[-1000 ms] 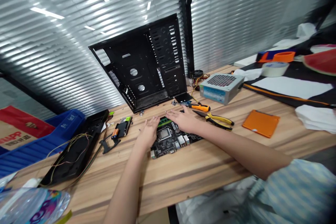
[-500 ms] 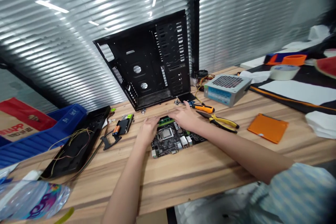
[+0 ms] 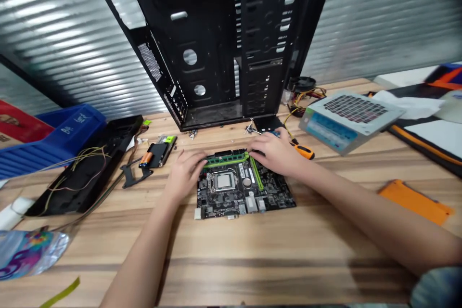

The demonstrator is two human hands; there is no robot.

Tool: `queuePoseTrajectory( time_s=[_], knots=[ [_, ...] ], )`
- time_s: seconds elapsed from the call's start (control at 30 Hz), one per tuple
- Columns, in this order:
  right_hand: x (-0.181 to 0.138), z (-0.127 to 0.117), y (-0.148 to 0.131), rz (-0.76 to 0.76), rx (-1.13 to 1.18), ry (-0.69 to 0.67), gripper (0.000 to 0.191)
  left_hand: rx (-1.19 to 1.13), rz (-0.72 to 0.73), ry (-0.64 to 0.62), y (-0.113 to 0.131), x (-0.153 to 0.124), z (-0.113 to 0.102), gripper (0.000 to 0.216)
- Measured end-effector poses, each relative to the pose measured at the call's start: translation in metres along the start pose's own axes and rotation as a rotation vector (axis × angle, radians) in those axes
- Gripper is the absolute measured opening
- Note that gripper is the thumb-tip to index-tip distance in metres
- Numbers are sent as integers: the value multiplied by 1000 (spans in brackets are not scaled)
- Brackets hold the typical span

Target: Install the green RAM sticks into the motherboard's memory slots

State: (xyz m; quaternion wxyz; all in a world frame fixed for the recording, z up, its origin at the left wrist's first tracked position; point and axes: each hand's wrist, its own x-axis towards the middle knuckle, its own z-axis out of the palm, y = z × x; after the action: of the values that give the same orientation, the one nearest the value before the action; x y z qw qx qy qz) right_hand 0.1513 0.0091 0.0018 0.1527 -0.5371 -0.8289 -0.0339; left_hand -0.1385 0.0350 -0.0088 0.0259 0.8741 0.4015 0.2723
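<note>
A black motherboard (image 3: 224, 199) lies flat on the wooden table in front of me, a silver processor (image 3: 224, 181) in its socket. Along its far edge a green RAM stick (image 3: 225, 159) sits at a lime-green slot. My left hand (image 3: 185, 172) has its fingers curled at the left end of this stick. At the other end my right hand (image 3: 271, 152) bends its fingers down onto the stick's corner. Both hands look closed on the ends, though the fingertips are partly hidden. A second lime-green slot (image 3: 256, 173) runs beside the coin battery (image 3: 247, 182).
An open black computer case (image 3: 212, 24) stands behind the board. To the right are a power supply (image 3: 350, 118), an orange-handled screwdriver (image 3: 304, 151) and an orange case (image 3: 415, 201). On the left lie a black panel (image 3: 83, 178), a blue bin (image 3: 68, 132) and a plastic bottle (image 3: 32, 252).
The view has tipped down and come closer, so the board looks larger. My hands stay at the two ends of the RAM stick, showing more of it between them.
</note>
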Motion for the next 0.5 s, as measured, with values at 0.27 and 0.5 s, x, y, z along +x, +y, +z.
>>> queuePoseTrajectory(
  time_s=[0.27,0.5],
  knots=[
    [2,6,0,-30,106,71,29,55,0,16,-8,-4,-8,19],
    [1,10,3,-62,173,112,25,107,-66,30,-6,-7,-6,18]
  ],
)
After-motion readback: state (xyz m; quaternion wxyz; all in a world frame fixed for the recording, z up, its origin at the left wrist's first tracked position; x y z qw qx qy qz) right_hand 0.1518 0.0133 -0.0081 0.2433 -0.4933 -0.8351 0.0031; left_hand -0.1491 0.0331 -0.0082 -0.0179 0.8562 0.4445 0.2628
